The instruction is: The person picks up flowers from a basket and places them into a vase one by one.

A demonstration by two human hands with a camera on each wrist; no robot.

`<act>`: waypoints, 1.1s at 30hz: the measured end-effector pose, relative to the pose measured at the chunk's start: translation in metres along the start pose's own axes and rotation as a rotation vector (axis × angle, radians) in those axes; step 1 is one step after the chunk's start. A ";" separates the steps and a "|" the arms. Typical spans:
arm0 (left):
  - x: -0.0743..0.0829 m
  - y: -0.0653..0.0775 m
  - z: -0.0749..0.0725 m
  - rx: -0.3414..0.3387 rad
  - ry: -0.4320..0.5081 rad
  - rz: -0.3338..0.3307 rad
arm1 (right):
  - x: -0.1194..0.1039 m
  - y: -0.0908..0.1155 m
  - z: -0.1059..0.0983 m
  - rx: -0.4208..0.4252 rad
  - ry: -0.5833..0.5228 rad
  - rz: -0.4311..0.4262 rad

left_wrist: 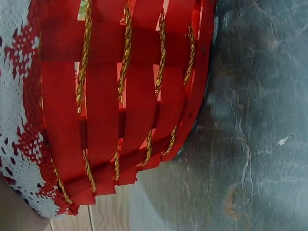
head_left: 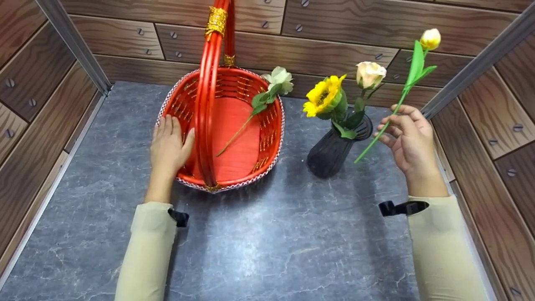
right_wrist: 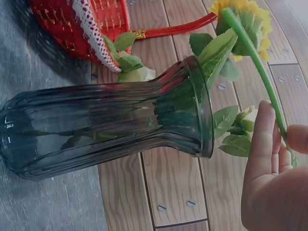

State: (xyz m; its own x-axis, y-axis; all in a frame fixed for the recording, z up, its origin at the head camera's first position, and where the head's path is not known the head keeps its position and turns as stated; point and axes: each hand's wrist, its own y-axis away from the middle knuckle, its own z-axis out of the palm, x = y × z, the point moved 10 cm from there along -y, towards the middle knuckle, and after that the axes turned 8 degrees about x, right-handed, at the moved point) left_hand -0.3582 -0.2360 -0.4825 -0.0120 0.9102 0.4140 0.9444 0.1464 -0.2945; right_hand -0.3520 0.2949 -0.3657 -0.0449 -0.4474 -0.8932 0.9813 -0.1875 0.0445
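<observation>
Between thumb and fingers my right hand (head_left: pixel 411 136) pinches the green stem of a tulip (head_left: pixel 430 39) with a yellow and white bloom. The stem's lower end slants toward a dark glass vase (head_left: pixel 328 154), apart from its rim in the right wrist view. In the vase stand a sunflower (head_left: pixel 324 96) and a cream rose (head_left: pixel 370 74). My left hand (head_left: pixel 169 144) rests on the left rim of a red woven basket (head_left: pixel 273 161), fingers straight. Inside the basket leans a white flower (head_left: pixel 279 79), its bloom over the far right rim.
The basket's tall red handle (head_left: pixel 207 83) with gold wrapping arches above it. Wood-patterned walls (head_left: pixel 317 46) enclose the grey marbled tabletop (head_left: pixel 267 242) at the back and both sides. Metal strips (head_left: pixel 480 62) run along the corners.
</observation>
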 end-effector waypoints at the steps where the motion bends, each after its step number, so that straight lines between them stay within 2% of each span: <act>1: -0.001 0.000 0.000 -0.002 0.001 -0.003 | 0.000 -0.001 0.000 0.003 0.000 -0.004; 7: -0.001 0.000 0.000 -0.004 0.004 -0.008 | -0.005 -0.009 -0.003 0.042 -0.034 -0.032; 16: 0.000 0.000 0.000 -0.012 -0.002 -0.007 | -0.028 -0.023 -0.006 0.152 -0.031 -0.153; 24: 0.001 0.000 0.001 -0.023 -0.005 -0.011 | -0.048 -0.031 -0.012 0.214 -0.038 -0.234; 28: 0.000 -0.001 0.000 -0.019 -0.004 -0.011 | -0.054 -0.031 -0.014 0.219 0.005 -0.292; 33: -0.001 0.000 -0.001 0.009 -0.001 0.001 | -0.045 -0.032 -0.011 0.197 0.115 -0.323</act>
State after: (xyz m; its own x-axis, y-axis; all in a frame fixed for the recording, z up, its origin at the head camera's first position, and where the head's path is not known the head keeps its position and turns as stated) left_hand -0.3578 -0.2369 -0.4822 -0.0110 0.9106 0.4131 0.9415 0.1485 -0.3024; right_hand -0.3798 0.3309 -0.3319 -0.3130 -0.2388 -0.9192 0.8650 -0.4713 -0.1721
